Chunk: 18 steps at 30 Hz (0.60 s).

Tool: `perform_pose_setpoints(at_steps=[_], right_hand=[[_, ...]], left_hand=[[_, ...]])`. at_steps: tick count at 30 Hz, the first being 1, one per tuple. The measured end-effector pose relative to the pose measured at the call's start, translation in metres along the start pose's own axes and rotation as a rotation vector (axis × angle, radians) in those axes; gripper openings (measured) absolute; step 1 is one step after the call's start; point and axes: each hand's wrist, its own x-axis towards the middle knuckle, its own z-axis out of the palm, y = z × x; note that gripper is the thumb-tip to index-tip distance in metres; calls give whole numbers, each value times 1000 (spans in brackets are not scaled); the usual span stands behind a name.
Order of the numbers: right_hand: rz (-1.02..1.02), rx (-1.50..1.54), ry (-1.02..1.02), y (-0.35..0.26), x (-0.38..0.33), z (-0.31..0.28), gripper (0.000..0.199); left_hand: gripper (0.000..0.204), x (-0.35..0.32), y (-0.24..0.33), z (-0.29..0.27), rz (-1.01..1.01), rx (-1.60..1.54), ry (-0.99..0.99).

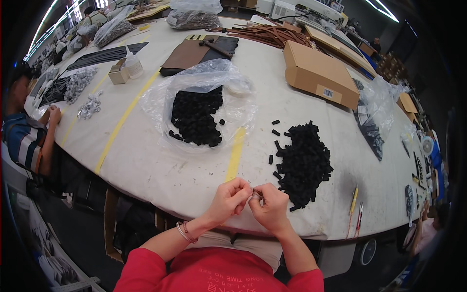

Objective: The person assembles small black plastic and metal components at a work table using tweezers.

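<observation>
My left hand [233, 195] and my right hand [269, 206] meet over the table's near edge, fingertips pinched close together. Between them is something small, too little to make out. Just beyond my right hand lies a heap of small black tube-like pieces [306, 163], with a few strays on its left side. Farther off to the left, an opened clear plastic bag [155, 104] is spread around a second pile of black pieces [197, 117]. One black piece sits apart from that pile, on the plastic.
A cardboard box [318, 73] stands beyond the heap. A yellow-handled tool [353, 200] and a red-handled tool [359, 219] lie at the right. A hammer [216, 47] rests on dark sheets. At left are a glue bottle [133, 65] and a seated person [29, 131].
</observation>
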Motion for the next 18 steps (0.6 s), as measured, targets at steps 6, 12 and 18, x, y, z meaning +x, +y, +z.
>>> perform_pose_setpoints(at_steps=[6,12,18], right_hand=[[-311,-297,31,6,-2,3,14],[-267,-237,80,10,-2,5,15],[558,689,-180,10,8,-10,9]], left_hand=[[10,6,-4,-10,-199,-194,-69],[5,5,2,-7,-239,-280,-71],[5,5,3,-15,-128,-42,-163]])
